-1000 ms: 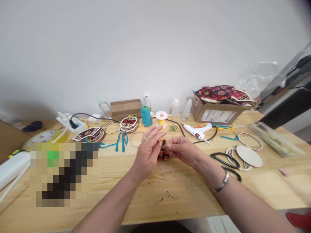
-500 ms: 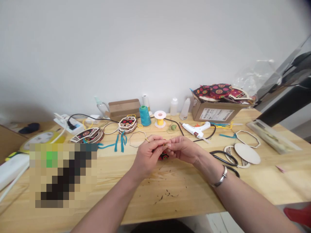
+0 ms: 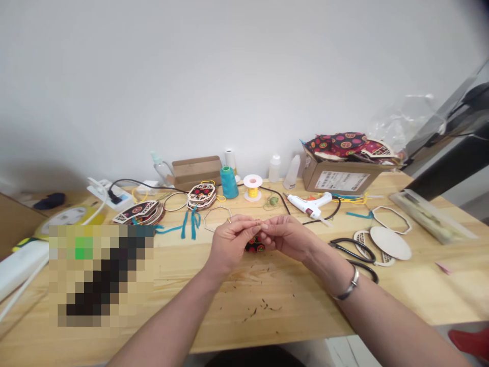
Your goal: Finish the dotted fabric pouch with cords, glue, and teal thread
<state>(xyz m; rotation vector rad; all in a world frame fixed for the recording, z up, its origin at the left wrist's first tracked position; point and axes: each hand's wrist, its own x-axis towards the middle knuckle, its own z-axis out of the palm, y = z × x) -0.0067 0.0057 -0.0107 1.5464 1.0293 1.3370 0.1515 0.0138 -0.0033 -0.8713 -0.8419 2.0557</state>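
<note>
My left hand and my right hand meet just above the wooden table, their fingertips pinched together. Under and between the fingers shows a small piece of black fabric with red and orange round patterns. Both hands close on it, though the fingers cover most of it and the exact grip is hidden. Anything thin held at the fingertips is too small to make out. Just behind the left hand lies a thin pale polygonal ring.
Behind stand a teal thread cone, a yellow-thread spool and a white glue gun. Black-handled scissors and an oval board lie right. A cardboard box holds patterned fabric. Dark scraps dot the front.
The fingertips have shifted slightly against each other, and a bit more of the black fabric shows below them. Both hands stay in about the same place.
</note>
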